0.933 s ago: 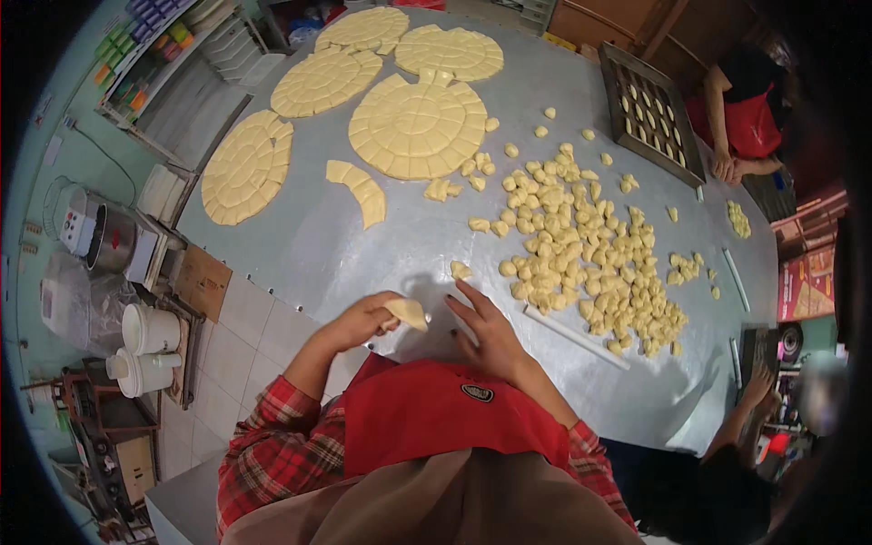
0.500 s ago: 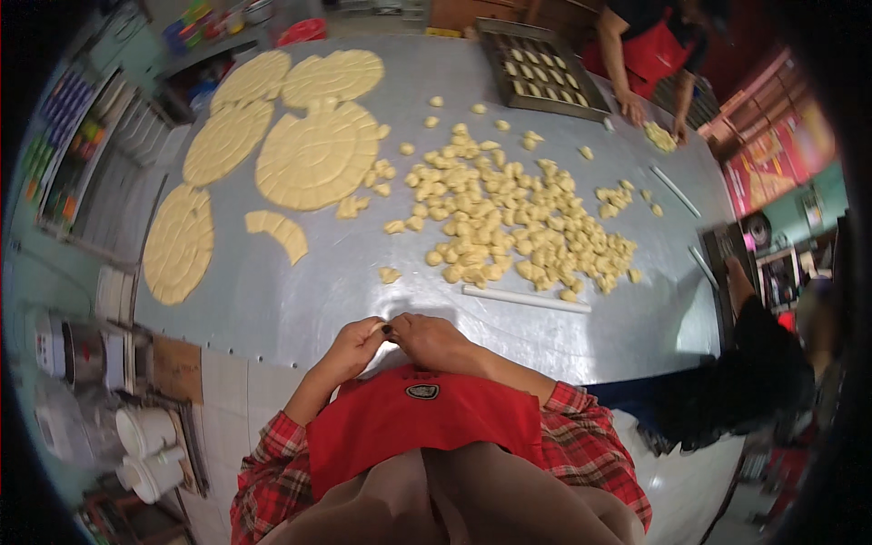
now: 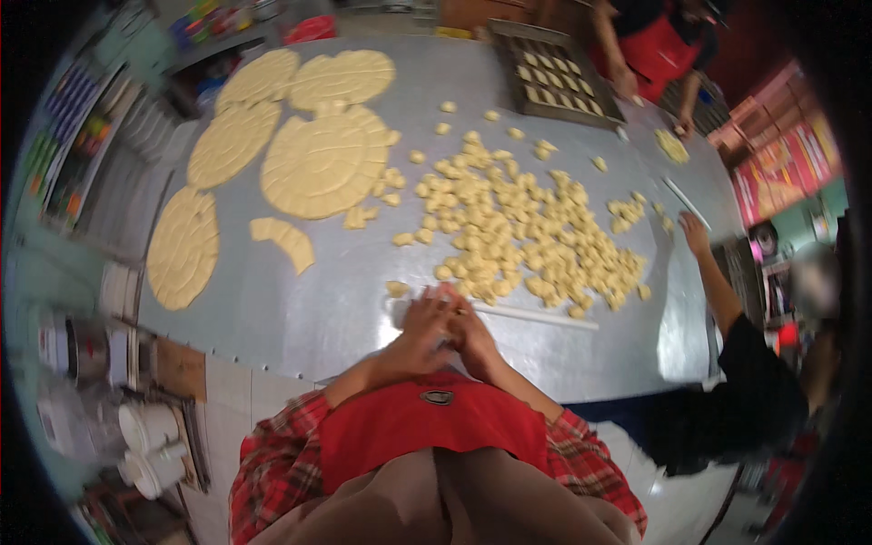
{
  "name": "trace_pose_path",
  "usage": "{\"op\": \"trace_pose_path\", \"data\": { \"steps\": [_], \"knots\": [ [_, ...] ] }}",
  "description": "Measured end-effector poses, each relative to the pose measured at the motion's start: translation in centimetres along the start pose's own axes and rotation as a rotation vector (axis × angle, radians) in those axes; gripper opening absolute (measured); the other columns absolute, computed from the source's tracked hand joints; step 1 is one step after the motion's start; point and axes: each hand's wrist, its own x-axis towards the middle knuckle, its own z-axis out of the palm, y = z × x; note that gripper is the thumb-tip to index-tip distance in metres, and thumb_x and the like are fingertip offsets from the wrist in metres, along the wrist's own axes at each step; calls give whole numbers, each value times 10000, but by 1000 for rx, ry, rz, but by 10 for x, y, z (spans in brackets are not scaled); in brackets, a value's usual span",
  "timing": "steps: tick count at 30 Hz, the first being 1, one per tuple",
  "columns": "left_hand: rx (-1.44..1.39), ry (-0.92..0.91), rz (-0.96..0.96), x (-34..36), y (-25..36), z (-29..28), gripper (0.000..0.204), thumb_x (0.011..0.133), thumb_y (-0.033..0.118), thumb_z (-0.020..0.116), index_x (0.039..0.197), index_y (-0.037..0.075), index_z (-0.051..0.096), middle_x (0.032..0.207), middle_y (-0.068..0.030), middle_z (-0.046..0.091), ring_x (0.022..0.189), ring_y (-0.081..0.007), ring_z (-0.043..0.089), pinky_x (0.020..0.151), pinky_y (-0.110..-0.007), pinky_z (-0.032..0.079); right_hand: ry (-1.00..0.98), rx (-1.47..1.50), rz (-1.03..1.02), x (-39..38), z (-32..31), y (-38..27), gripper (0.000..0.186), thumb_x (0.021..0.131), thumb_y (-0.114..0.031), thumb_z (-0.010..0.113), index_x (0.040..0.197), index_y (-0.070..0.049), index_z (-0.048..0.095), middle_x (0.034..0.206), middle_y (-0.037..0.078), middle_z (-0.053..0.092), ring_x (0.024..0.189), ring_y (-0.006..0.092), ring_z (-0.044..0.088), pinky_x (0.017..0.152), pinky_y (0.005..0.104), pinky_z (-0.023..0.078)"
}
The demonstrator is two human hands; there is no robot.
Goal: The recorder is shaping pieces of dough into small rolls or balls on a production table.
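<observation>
My left hand (image 3: 423, 320) and my right hand (image 3: 472, 334) meet at the near edge of the metal table, fingers overlapping. Motion smears them, and anything between them is hidden. A small lump of dough (image 3: 397, 289) lies just left of my fingers. Beyond my hands spreads a large heap of small yellow dough pieces (image 3: 509, 218). Right beside my right hand, a thin white rolling pin (image 3: 536, 315) lies along the near side of this heap. Farther left are a curved strip of dough (image 3: 286, 243) and a big round dough sheet (image 3: 322, 163) scored into segments.
More flat dough sheets (image 3: 183, 250) cover the table's left side. At the far right stands a baking tray (image 3: 554, 77) with rows of shaped dough, near a co-worker in a red apron (image 3: 656, 59). Another person's arm (image 3: 718, 272) reaches in from the right, near a second white pin (image 3: 686, 202).
My hands have moved right and a little forward, toward the heap and the rolling pin. The person at the right has stretched an arm over the table. The view has shifted slightly.
</observation>
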Motion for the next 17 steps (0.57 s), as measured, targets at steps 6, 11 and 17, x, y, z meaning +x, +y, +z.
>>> {"op": "trace_pose_path", "data": {
  "steps": [6, 11, 17],
  "knots": [
    [96, 335, -51, 0, -59, -46, 567, 792, 281, 621, 1276, 59, 425, 1371, -163, 349, 1286, -332, 295, 1033, -392, 279, 379, -153, -452, 37, -120, -31, 391, 926, -410, 370, 1015, -70, 542, 829, 32, 576, 639, 118, 530, 532, 242, 428],
    [186, 674, -690, -16, -172, -145, 220, 800, 126, 580, 1006, 50, 567, 985, -153, 592, 924, -342, 563, 806, -392, 455, 944, -1452, -1033, 51, -324, -137, 357, 860, -167, 412, 1175, -66, 546, 1338, 221, 405, 1255, 331, 353, 1018, 376, 282],
    [711, 145, -636, -45, -287, -218, 506, 823, 85, 485, 1317, 128, 384, 1371, -130, 381, 1174, -331, 444, 978, -394, 379, 748, -1297, -1124, 84, -251, -137, 660, 734, -60, 549, 1363, -148, 369, 1437, 165, 278, 1326, 391, 225, 1017, 595, 175]
  ]
}}
